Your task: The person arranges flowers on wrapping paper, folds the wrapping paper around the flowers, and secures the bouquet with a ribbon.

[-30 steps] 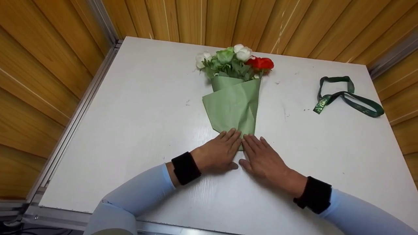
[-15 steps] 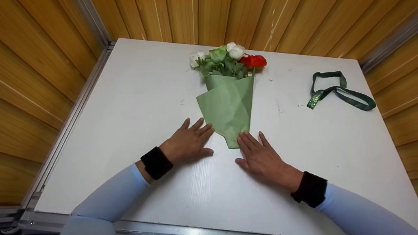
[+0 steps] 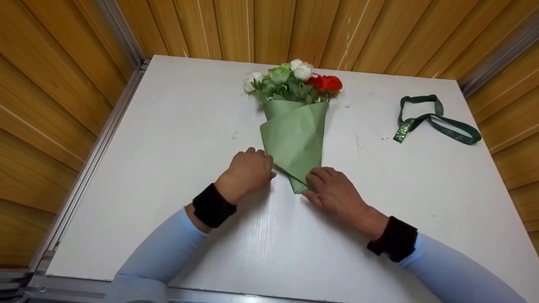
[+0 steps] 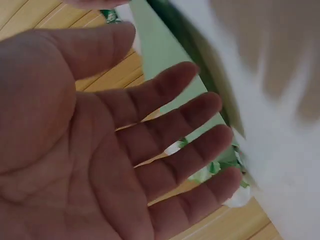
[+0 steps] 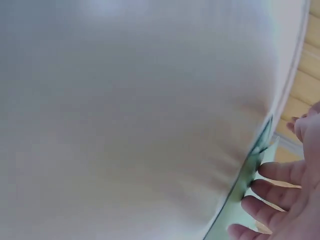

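Note:
A bouquet of white, green and red flowers (image 3: 302,70) lies on the white table (image 3: 189,109), wrapped in green wrapping paper (image 3: 294,139). My left hand (image 3: 252,170) is at the lower left edge of the wrap. In the left wrist view the left fingers (image 4: 175,115) are loosely bent, and nothing is between them and the thumb. At the narrow bottom end, on the right side, my right hand (image 3: 334,189) touches the paper with its fingertips. The right wrist view has the right fingers (image 5: 272,192) spread and lightly bent along the paper's edge. The flower stems are hidden inside the wrap.
A dark green ribbon (image 3: 452,132) with gold print lies looped at the right of the table. Wood-panelled walls (image 3: 269,29) stand behind and on both sides. A metal frame rail (image 3: 84,168) runs along the left edge.
My left hand moved left off the wrap's bottom end to its lower left edge, and its fingers went from flat to bent. The right hand stayed near the bottom end, its fingers now more bent.

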Tool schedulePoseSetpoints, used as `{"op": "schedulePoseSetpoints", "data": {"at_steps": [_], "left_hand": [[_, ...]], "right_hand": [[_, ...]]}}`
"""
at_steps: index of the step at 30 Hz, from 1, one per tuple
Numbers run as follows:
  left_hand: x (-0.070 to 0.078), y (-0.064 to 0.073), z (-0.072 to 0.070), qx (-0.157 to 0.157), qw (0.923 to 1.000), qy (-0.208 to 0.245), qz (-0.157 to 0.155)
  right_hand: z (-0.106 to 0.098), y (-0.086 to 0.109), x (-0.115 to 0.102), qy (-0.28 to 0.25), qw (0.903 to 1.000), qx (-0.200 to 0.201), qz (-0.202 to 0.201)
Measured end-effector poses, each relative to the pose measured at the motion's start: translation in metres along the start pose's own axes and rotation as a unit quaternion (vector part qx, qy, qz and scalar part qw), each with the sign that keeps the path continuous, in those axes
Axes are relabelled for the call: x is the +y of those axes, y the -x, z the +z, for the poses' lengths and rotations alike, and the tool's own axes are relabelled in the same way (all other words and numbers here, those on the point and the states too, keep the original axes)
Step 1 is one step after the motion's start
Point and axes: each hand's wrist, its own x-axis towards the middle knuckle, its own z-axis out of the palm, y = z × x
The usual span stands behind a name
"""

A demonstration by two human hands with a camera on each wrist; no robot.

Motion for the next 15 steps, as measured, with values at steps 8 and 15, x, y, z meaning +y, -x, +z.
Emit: {"op": "schedulePoseSetpoints", "data": {"at_steps": [8, 15], "left_hand": [[0.023, -0.025, 0.003, 0.072, 0.9958, 0.057, 0.006], [0.033, -0.041, 0.009, 0.057, 0.9953, 0.063, -0.047]], "right_hand": [[0.001, -0.014, 0.008, -0.048, 0.9958, 0.057, 0.053], [0.001, -0.025, 0.01, -0.094, 0.9893, -0.007, 0.111]]}}
